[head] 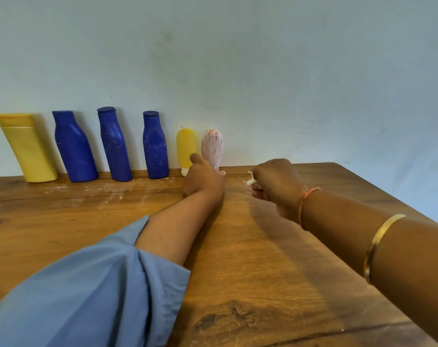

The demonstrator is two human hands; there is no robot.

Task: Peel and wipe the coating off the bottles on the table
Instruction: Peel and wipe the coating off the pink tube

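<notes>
A pink bottle [212, 146] streaked with white coating stands at the back of the wooden table [250, 259], by the wall. My left hand [202, 180] grips its lower part. To its right, my right hand [275, 186] is curled round a small white wad of peeled coating [251, 181], a short way from the bottle. Left of the pink bottle stand a small yellow bottle [186, 150], three blue bottles [73, 149] [114, 146] [154, 146] with faint white scratches, and a large yellow bottle [27, 149].
All bottles line up against the pale wall [238, 58]. White residue smears [92, 190] lie on the table in front of the blue bottles. The table's right edge [388, 204] runs diagonally towards me.
</notes>
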